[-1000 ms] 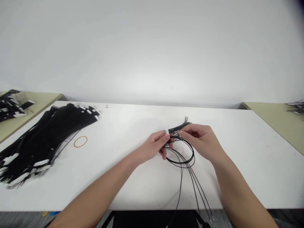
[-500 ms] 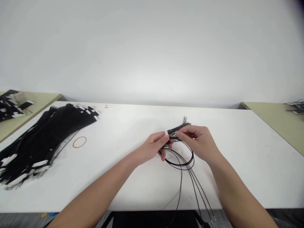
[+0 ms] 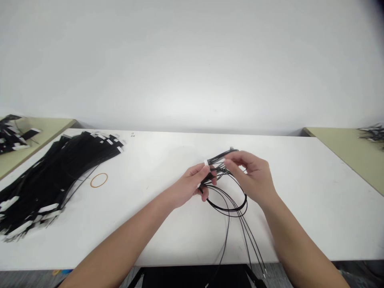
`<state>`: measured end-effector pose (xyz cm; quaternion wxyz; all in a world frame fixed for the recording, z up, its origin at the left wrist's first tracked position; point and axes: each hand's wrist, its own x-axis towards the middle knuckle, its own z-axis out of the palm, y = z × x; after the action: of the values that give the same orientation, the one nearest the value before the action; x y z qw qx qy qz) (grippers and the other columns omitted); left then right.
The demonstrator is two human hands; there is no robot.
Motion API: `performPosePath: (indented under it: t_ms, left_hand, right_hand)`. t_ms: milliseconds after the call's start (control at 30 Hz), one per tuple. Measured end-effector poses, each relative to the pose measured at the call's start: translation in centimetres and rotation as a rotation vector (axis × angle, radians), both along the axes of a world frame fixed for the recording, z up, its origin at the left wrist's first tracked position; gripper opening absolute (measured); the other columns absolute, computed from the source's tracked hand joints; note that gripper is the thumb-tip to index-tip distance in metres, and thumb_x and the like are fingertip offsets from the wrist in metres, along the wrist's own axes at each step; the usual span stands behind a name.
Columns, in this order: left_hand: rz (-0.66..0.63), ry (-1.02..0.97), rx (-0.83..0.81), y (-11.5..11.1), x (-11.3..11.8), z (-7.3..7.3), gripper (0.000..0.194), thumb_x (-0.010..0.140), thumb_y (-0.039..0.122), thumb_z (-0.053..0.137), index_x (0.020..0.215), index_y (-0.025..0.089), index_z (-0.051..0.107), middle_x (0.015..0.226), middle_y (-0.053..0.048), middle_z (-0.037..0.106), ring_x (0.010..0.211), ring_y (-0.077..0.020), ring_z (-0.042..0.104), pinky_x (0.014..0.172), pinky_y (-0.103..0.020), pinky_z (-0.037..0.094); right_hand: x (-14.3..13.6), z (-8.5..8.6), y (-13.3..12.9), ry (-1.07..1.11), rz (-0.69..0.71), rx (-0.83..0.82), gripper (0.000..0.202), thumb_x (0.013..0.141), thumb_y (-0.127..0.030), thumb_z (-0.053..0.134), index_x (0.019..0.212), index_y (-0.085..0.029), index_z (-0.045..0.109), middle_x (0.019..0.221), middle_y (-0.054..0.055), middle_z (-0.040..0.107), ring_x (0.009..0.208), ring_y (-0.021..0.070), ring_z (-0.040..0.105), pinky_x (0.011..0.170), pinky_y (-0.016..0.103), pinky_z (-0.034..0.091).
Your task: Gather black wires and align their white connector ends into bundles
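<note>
My left hand (image 3: 196, 180) is closed around a bundle of thin black wires (image 3: 220, 157) with a white connector or label (image 3: 206, 163) at its upper edge. Loose wire ends fan out from there to the right. Beneath the hands, black wires (image 3: 229, 209) form a loop, and several long strands hang over the table's front edge. My right hand (image 3: 252, 172) has thumb and forefinger pinched at the fanned wires, its other fingers curled. Exactly which strands lie in the pinch is hard to make out.
A big pile of black wires with white ends (image 3: 75, 160) covers the left of the white table (image 3: 168, 240). Beside it lies an orange rubber band (image 3: 99, 180). More wires rest on the yellowish side tables, left (image 3: 13, 134) and right (image 3: 375, 134).
My right hand has tilted up and shifted slightly away from the left hand, spreading the wires between them. The left hand keeps its hold, a little farther left.
</note>
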<state>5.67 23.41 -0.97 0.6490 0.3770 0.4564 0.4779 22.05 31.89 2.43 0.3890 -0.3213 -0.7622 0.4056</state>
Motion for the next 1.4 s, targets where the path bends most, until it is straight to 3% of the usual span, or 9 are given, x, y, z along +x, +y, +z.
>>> performPosePath:
  t_ms: [100,200,267,367,467,533,1133,1267,1400]
  left_hand:
    - [0.033,-0.104,-0.015,0.0,-0.3,0.2,0.039,0.086,0.056,0.041,0.093,0.019,0.048,0.086,0.0,0.054,0.042,-0.0025,0.046,0.048,-0.021,0.036]
    - [0.074,-0.198,-0.015,-0.1,-0.6,0.3,0.039,0.085,0.058,0.042,0.092,0.02,0.046,0.087,0.001,0.053,0.04,-0.0008,0.041,0.048,-0.021,0.036]
    - [0.086,-0.249,0.005,-0.3,-0.7,0.3,0.04,0.085,0.059,0.041,0.091,0.02,0.045,0.087,0.002,0.053,0.04,-0.0001,0.039,0.049,-0.022,0.037]
    - [0.087,-0.311,0.039,-0.4,-0.8,0.3,0.041,0.084,0.061,0.04,0.09,0.021,0.044,0.086,0.004,0.053,0.039,0.0,0.039,0.052,-0.024,0.04]
    - [0.075,-0.353,0.055,-0.4,-0.7,0.2,0.042,0.084,0.062,0.039,0.09,0.021,0.044,0.087,0.004,0.054,0.038,-0.0001,0.039,0.053,-0.025,0.041]
    - [0.075,-0.378,0.056,-0.4,-0.7,0.1,0.043,0.082,0.063,0.04,0.09,0.021,0.044,0.086,0.004,0.054,0.037,0.0001,0.038,0.053,-0.025,0.042]
    - [-0.053,-0.454,0.069,-0.6,-0.7,-0.4,0.045,0.078,0.065,0.045,0.087,0.021,0.042,0.067,0.005,0.054,0.031,-0.0005,0.033,0.044,-0.021,0.035]
    - [-0.062,-0.446,0.074,-0.5,-0.6,-0.5,0.044,0.079,0.064,0.045,0.088,0.021,0.041,0.072,0.004,0.056,0.032,-0.0006,0.033,0.043,-0.021,0.036]
    - [-0.045,-0.468,0.074,-0.4,-0.6,-0.4,0.044,0.08,0.064,0.042,0.088,0.02,0.041,0.075,0.004,0.056,0.032,0.0008,0.033,0.043,-0.02,0.036]
  right_hand:
    - [0.1,-0.5,0.7,0.258,-0.2,-0.008,0.02,0.088,-0.034,0.049,0.095,-0.02,0.061,0.092,0.007,0.061,0.087,0.0153,0.058,0.081,0.032,0.049]
    - [0.4,-1.3,1.8,0.327,-0.278,-0.167,0.012,0.086,-0.029,0.049,0.089,-0.019,0.055,0.091,0.006,0.06,0.078,0.0134,0.059,0.076,0.032,0.05]
    - [0.5,-1.7,2.2,0.087,-0.204,-0.19,0.012,0.083,-0.029,0.053,0.088,-0.018,0.056,0.091,0.006,0.061,0.074,0.0142,0.058,0.071,0.032,0.05]
    - [0.1,-1.6,1.6,-0.283,0.046,-0.055,0.015,0.081,-0.031,0.057,0.086,-0.018,0.063,0.091,0.007,0.064,0.08,0.0174,0.058,0.074,0.032,0.048]
    - [-0.7,-1.2,0.0,-0.243,0.319,0.063,0.013,0.085,-0.028,0.055,0.086,-0.019,0.065,0.092,0.005,0.065,0.087,0.0161,0.059,0.08,0.029,0.047]
    - [-1.2,-1.0,-0.8,-0.148,0.377,0.084,0.012,0.086,-0.028,0.055,0.086,-0.019,0.063,0.089,0.005,0.065,0.084,0.0152,0.06,0.078,0.027,0.048]
    - [-1.8,-2.0,-1.9,-0.055,0.478,-0.247,0.012,0.083,-0.015,0.052,0.075,-0.017,0.061,0.075,0.002,0.062,0.074,0.0138,0.057,0.07,0.026,0.046]
    - [-1.7,-1.5,-1.9,-0.097,0.504,-0.212,0.014,0.083,-0.012,0.049,0.074,-0.017,0.059,0.076,0.002,0.062,0.075,0.0136,0.057,0.074,0.026,0.047]
    - [-1.8,-2.1,-1.9,-0.103,0.427,0.061,0.013,0.082,-0.009,0.05,0.073,-0.017,0.056,0.074,0.001,0.06,0.07,0.012,0.056,0.067,0.024,0.044]
